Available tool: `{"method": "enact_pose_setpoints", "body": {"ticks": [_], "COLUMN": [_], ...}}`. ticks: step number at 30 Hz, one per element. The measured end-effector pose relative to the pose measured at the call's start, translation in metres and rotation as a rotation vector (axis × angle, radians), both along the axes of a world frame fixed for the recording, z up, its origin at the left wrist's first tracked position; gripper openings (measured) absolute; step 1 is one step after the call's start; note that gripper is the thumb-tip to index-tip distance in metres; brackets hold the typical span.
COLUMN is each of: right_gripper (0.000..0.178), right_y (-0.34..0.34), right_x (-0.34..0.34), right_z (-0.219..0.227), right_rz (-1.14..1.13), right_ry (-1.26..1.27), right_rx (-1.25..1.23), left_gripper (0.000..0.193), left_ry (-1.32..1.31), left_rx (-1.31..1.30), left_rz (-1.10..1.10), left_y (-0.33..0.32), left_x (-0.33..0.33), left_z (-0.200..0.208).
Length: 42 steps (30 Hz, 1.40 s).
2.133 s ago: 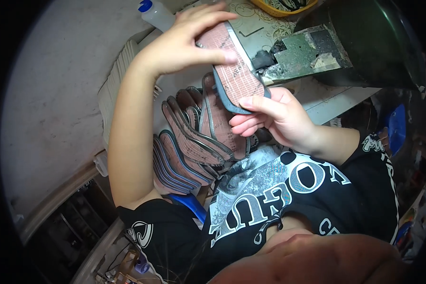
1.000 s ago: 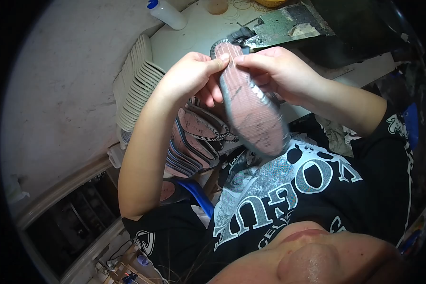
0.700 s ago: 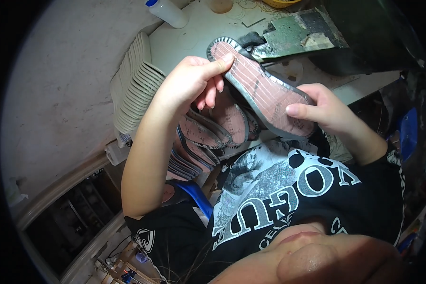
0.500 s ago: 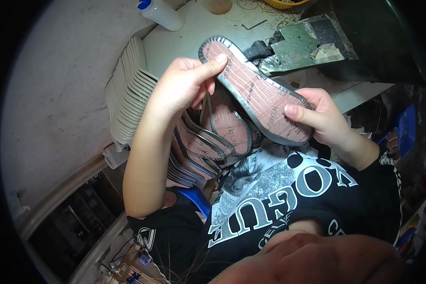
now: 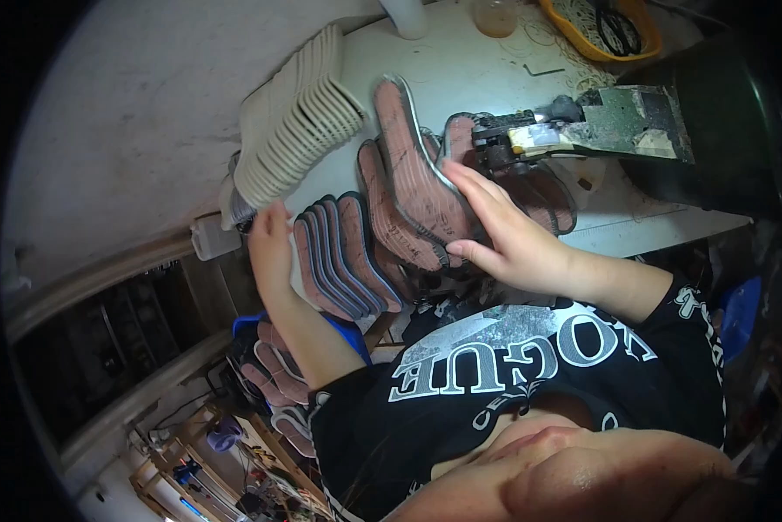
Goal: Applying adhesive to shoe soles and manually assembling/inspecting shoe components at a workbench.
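My right hand grips a pinkish shoe sole with a dark, shiny rim, thumb near its wide end and fingers along its right edge. The sole is tilted up over other pink soles at the table's near edge. My left hand is at the lower end of a long stack of beige soles, fingers a little apart and touching or close to it; nothing shows in them. Between my hands several pink soles with dark and bluish rims stand in a leaning row.
A green machine with a metal arm reaches in from the right, with more pink soles under its head. Farther back are a yellow basket, a hex key and a white bottle. More soles lie low on the left.
My left hand has let go of the sole and moved left and down to the beige stack. My right hand has shifted left, keeping the sole, which now stands more upright. The view has turned.
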State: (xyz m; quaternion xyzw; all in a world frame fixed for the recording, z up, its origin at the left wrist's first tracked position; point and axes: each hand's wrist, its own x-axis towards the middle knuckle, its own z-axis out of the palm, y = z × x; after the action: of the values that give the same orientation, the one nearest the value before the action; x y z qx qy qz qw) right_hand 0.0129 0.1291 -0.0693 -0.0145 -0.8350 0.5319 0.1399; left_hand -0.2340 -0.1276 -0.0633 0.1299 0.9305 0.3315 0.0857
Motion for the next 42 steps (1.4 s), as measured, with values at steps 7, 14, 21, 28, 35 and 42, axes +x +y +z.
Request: {"method": "enact_pose_setpoints", "body": {"ticks": [7,14,21,28,35,42], "right_gripper": [0.037,0.021,0.064,0.064,0.015,0.026], "right_y": [0.011,0.018,0.019,0.037,0.063,0.056], "right_x": [0.008,0.026,0.014,0.021,0.039,0.028], "right_z": [0.012,0.007,0.011,-0.011,0.023,0.033], "right_rz": [0.184,0.324,0.616,0.311,0.058,0.169], "right_ry": [0.19,-0.186,-0.021,-0.045,-0.287,-0.233], "right_rx": [0.221,-0.34,-1.2,-1.208,-0.627,-0.839], "left_gripper": [0.071,0.067,0.037,0.033,0.036,0.033], "left_ry": [0.011,0.159,-0.641,-0.67,-0.38,-0.376], "left_rx": [-0.4,-0.196,0.94,0.977,0.862,0.918], "left_rz": [0.241,0.34,-0.427,-0.607,-0.607,-0.312], "left_y": [-0.078,-0.012,0.123,0.174,0.185,0.2], "left_x": [0.02,0.052,0.131,0.156,0.163,0.129], "left_z": [-0.087,0.007,0.068,0.052,0.021,0.049]}}
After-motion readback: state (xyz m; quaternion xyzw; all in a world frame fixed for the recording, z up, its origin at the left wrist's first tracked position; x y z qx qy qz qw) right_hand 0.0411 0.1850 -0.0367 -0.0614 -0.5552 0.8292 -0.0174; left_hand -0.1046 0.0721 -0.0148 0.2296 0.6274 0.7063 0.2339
